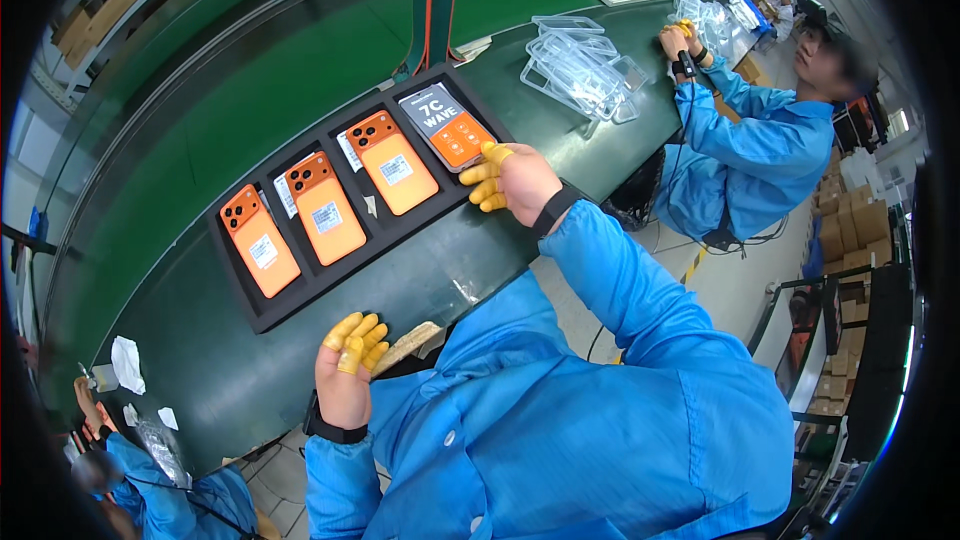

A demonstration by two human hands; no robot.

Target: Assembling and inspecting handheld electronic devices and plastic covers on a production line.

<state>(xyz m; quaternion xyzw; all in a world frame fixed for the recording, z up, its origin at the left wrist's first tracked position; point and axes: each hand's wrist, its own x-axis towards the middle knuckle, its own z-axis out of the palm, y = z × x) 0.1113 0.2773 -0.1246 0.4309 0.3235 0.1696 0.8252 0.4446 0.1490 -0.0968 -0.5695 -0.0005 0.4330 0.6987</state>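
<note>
Right hand (510,180) had fingertips on lower corner of grey-and-orange phone (441,126), sitting in rightmost slot of black tray (385,235) on green desk (430,280); couldn't tell if really gripping. Left hand (345,370) loosely curled, fingers apart, near desk edge just beside brown strip (408,347). Three orange phones (326,208) filled other slots. Clear plastic cases (580,65) kinda heaped beyond tray.

Blue smock (590,420), black wristbands (556,211), fingers (480,173) seemingly rubber-capped.

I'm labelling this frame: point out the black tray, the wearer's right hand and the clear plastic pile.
Black tray (385,241), head view: near rim.
Right hand (524,183), head view: bare middle.
Clear plastic pile (580,70), head view: middle.
</note>
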